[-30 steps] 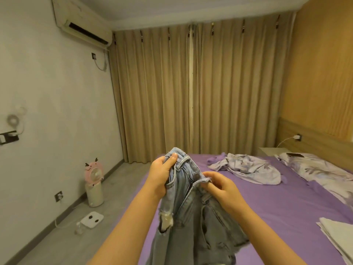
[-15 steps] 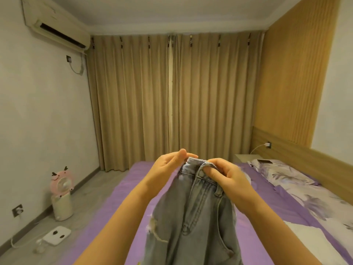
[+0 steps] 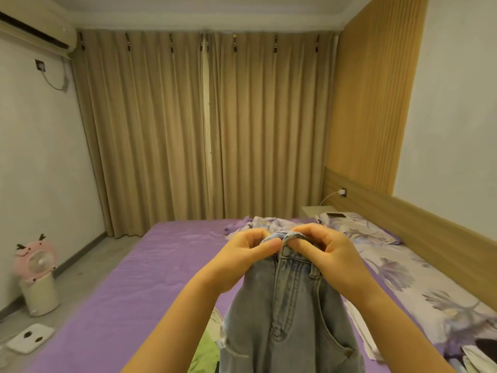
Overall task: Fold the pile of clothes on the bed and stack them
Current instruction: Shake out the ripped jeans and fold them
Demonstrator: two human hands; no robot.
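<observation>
Denim jeans (image 3: 285, 313), pale blue, held up by waistband over near part of purple bed (image 3: 150, 267), legs hanging down out of frame at bottom edge. Left hand (image 3: 242, 262) pinching waistband at its left end, thumb on front, fingers curled behind; right hand (image 3: 330, 259) gripping waistband just beside it, fingers hooked over top edge (both hands close together, nearly touching). Front pocket and fly seam facing camera, small frayed rip low on left leg. Crumpled floral garment (image 3: 258, 224) lying near far edge of bed, behind hands, partly hidden. Floral pillow (image 3: 360, 232) at headboard side w/ dark phone (image 3: 336, 215) on its far end; charger cable (image 3: 329, 196) running to socket on wooden headboard. Folded white pieces (image 3: 360, 329) on bed at right, beside jeans; green cloth (image 3: 207, 351) peeking out under left forearm at near edge. Tan curtains (image 3: 204, 130) drawn across far wall, AC unit (image 3: 32, 30) top left. Pink fan (image 3: 37, 275) on floor by left wall, white scale (image 3: 29, 337) in front of it.
</observation>
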